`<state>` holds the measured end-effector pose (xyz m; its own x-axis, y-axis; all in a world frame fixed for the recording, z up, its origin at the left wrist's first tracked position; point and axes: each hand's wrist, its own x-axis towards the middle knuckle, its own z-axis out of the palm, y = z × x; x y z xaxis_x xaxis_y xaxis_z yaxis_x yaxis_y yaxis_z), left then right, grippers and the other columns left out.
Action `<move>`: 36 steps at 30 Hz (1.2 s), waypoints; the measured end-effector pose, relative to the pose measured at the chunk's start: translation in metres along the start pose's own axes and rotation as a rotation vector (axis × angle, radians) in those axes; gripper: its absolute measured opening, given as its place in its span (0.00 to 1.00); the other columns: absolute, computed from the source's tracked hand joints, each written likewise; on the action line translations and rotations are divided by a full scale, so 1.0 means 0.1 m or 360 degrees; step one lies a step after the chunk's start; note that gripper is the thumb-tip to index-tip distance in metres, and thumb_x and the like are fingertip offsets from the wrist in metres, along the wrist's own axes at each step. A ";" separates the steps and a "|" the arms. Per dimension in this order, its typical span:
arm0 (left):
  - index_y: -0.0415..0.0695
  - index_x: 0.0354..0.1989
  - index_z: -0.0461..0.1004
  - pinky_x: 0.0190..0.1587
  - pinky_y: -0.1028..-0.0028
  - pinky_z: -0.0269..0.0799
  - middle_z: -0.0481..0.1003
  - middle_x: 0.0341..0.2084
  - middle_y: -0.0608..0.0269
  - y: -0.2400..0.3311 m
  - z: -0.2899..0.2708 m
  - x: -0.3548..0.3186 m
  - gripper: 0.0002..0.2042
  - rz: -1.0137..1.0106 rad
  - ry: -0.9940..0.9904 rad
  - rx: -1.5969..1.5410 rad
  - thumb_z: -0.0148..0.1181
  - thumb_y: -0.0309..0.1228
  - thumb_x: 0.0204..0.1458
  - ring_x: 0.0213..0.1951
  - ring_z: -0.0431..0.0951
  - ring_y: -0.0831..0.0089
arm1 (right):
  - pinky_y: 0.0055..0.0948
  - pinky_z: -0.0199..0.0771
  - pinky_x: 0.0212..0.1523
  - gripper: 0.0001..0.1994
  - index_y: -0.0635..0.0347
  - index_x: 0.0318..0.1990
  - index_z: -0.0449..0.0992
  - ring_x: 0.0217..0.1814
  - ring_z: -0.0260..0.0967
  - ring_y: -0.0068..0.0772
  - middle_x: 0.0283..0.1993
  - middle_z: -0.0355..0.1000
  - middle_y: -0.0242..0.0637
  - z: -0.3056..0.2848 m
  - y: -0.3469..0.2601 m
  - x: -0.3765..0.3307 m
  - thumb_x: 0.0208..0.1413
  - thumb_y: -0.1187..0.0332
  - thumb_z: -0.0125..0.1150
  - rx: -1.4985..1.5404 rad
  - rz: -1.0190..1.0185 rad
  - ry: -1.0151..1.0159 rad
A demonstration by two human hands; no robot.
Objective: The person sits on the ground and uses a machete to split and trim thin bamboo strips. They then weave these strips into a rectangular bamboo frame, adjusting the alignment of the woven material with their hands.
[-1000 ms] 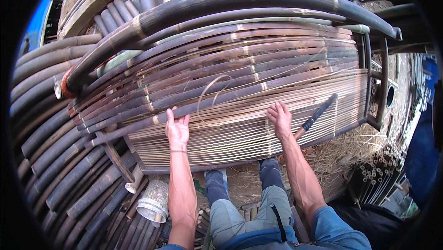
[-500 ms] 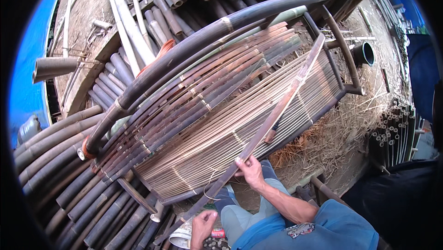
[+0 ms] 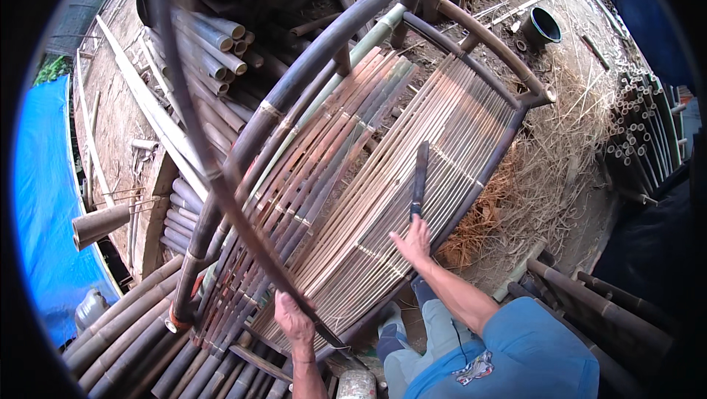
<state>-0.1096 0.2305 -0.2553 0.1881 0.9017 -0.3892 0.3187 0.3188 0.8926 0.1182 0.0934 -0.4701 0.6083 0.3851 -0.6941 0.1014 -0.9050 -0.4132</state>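
A long dark bamboo strip (image 3: 247,228) stands slanted over the left part of a bamboo bench (image 3: 486,150). My left hand (image 3: 294,318) is closed around its lower part. Its upper end rises past the bench's thick back rail and is blurred. My right hand (image 3: 414,243) is over the slatted seat, with thumb and fingers apart. Just beyond its fingertips lies a dark knife (image 3: 420,171), its handle end toward me. The fingertips are at the handle; I cannot tell whether they touch it.
Bamboo poles (image 3: 121,325) are stacked at the lower left, with more poles (image 3: 213,49) piled behind the bench. A black bucket (image 3: 541,27) stands at the far right, near straw-like shavings (image 3: 560,126). Cut bamboo tubes (image 3: 633,123) are bundled at right. A whitish container (image 3: 356,384) is by my legs.
My left hand has raised the bamboo strip and swung it to the left. My right hand has let go of the strip and moved to the knife's handle. The view has shifted.
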 end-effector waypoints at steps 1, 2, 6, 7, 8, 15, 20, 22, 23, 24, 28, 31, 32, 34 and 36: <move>0.41 0.35 0.65 0.21 0.81 0.63 0.66 0.17 0.67 0.00 -0.02 -0.03 0.23 0.0060 0.0064 -0.0058 0.44 0.52 0.60 0.19 0.68 0.80 | 0.51 0.60 0.59 0.50 0.64 0.65 0.42 0.63 0.51 0.57 0.59 0.52 0.55 0.06 0.15 0.22 0.44 0.51 0.69 -0.0123 0.0168 0.0157; 0.41 0.36 0.64 0.20 0.82 0.63 0.65 0.18 0.67 0.03 -0.07 -0.10 0.24 0.0108 0.0139 -0.0106 0.46 0.54 0.58 0.19 0.67 0.81 | 0.51 0.59 0.60 0.50 0.62 0.66 0.41 0.63 0.52 0.60 0.60 0.51 0.57 0.09 0.23 0.38 0.42 0.53 0.70 -0.0021 0.0356 0.0157; 0.43 0.37 0.61 0.21 0.82 0.63 0.61 0.28 0.66 0.13 -0.06 -0.32 0.22 0.0440 0.0289 -0.0030 0.52 0.53 0.55 0.23 0.65 0.81 | 0.46 0.64 0.57 0.48 0.57 0.67 0.37 0.58 0.62 0.59 0.58 0.59 0.57 0.34 0.59 0.72 0.46 0.61 0.66 0.0004 0.0363 -0.0062; 0.45 0.35 0.60 0.21 0.81 0.63 0.59 0.29 0.67 0.17 -0.04 -0.36 0.20 0.0498 0.0186 -0.0060 0.51 0.50 0.58 0.24 0.64 0.80 | 0.46 0.65 0.57 0.46 0.56 0.67 0.36 0.57 0.63 0.59 0.57 0.60 0.57 0.34 0.68 0.76 0.46 0.63 0.64 0.0037 0.0361 -0.0062; 0.44 0.34 0.60 0.21 0.80 0.64 0.58 0.29 0.67 0.18 -0.01 -0.38 0.19 0.0507 0.0187 -0.0088 0.50 0.50 0.58 0.24 0.64 0.80 | 0.46 0.65 0.56 0.45 0.55 0.67 0.36 0.57 0.63 0.59 0.57 0.61 0.57 0.35 0.77 0.78 0.46 0.64 0.62 0.0076 0.0362 -0.0056; 0.39 0.40 0.66 0.41 0.72 0.70 0.68 0.31 0.63 0.04 -0.24 -0.92 0.11 0.0599 0.0217 -0.0118 0.50 0.36 0.62 0.33 0.70 0.75 | 0.34 0.67 0.16 0.17 0.66 0.41 0.65 0.16 0.65 0.34 0.20 0.65 0.38 -0.55 0.99 -0.25 0.47 0.64 0.58 0.0807 0.0253 0.0041; 0.41 0.39 0.65 0.32 0.80 0.66 0.66 0.28 0.66 0.36 -0.16 -1.70 0.12 0.0769 0.0091 -0.0405 0.51 0.38 0.61 0.27 0.67 0.79 | 0.40 0.71 0.37 0.19 0.67 0.42 0.68 0.33 0.70 0.40 0.28 0.68 0.41 -1.26 1.95 -2.19 0.48 0.61 0.60 0.0653 -0.0234 0.0328; 0.43 0.37 0.64 0.31 0.81 0.65 0.64 0.27 0.67 0.61 -0.10 -1.97 0.11 0.0825 -0.0030 -0.0549 0.52 0.38 0.61 0.27 0.65 0.80 | 0.39 0.70 0.37 0.19 0.65 0.41 0.70 0.34 0.70 0.42 0.31 0.70 0.45 -1.30 2.45 -2.74 0.45 0.62 0.62 0.0569 -0.0193 0.0511; 0.43 0.34 0.63 0.29 0.81 0.64 0.63 0.24 0.68 0.82 -0.05 -2.10 0.12 0.0840 -0.0109 -0.0664 0.53 0.40 0.60 0.24 0.64 0.80 | 0.39 0.70 0.37 0.18 0.65 0.40 0.70 0.34 0.70 0.40 0.29 0.70 0.44 -1.31 2.59 -3.02 0.45 0.63 0.62 0.0614 -0.0229 0.0651; 0.43 0.36 0.63 0.28 0.79 0.66 0.64 0.25 0.65 1.04 -0.03 -2.24 0.10 0.0773 -0.0230 -0.0812 0.53 0.37 0.60 0.25 0.64 0.79 | 0.39 0.70 0.36 0.17 0.65 0.39 0.70 0.33 0.70 0.38 0.28 0.69 0.43 -1.35 2.74 -3.27 0.45 0.64 0.63 0.0653 -0.0279 0.0789; 0.42 0.35 0.62 0.26 0.77 0.75 0.63 0.26 0.63 2.10 0.64 -2.80 0.13 0.1156 -0.0304 -0.0761 0.50 0.40 0.61 0.27 0.66 0.77 | 0.34 0.70 0.24 0.17 0.65 0.40 0.69 0.22 0.69 0.32 0.25 0.68 0.39 -1.33 3.49 -3.91 0.45 0.65 0.63 0.0690 0.0028 0.0946; 0.41 0.40 0.66 0.33 0.70 0.80 0.67 0.29 0.63 2.55 1.34 -3.13 0.15 0.1207 -0.0538 -0.0871 0.50 0.42 0.60 0.30 0.70 0.77 | 0.39 0.72 0.36 0.20 0.65 0.43 0.71 0.35 0.73 0.47 0.32 0.73 0.49 -1.55 3.87 -4.19 0.44 0.62 0.63 0.0999 0.0382 0.0779; 0.40 0.41 0.67 0.34 0.68 0.81 0.68 0.29 0.62 2.63 1.62 -3.27 0.15 0.1237 -0.0590 -0.0898 0.51 0.42 0.60 0.30 0.71 0.77 | 0.39 0.71 0.36 0.21 0.66 0.44 0.70 0.35 0.73 0.48 0.32 0.73 0.49 -1.58 4.00 -4.23 0.45 0.62 0.63 0.1063 0.0418 0.0816; 0.37 0.39 0.66 0.31 0.66 0.82 0.70 0.27 0.57 2.69 2.13 -3.50 0.13 0.1365 -0.0579 -0.0840 0.49 0.37 0.62 0.27 0.72 0.73 | 0.40 0.71 0.37 0.21 0.67 0.45 0.70 0.36 0.73 0.49 0.33 0.73 0.50 -1.75 4.09 -4.30 0.45 0.62 0.63 0.1070 0.0390 0.0910; 0.36 0.37 0.67 0.30 0.68 0.80 0.73 0.24 0.56 2.60 2.79 -3.70 0.11 0.1451 -0.0639 -0.0694 0.49 0.33 0.62 0.25 0.75 0.72 | 0.41 0.71 0.38 0.22 0.67 0.45 0.70 0.38 0.73 0.50 0.34 0.73 0.51 -2.00 4.19 -4.38 0.46 0.61 0.63 0.1056 0.0427 0.0953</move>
<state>0.1625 -0.1020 0.0578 0.5022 0.7155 0.4856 -0.4372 -0.2745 0.8565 0.0517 -0.4908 -0.2209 0.8693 -0.1466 -0.4720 -0.4597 -0.5904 -0.6634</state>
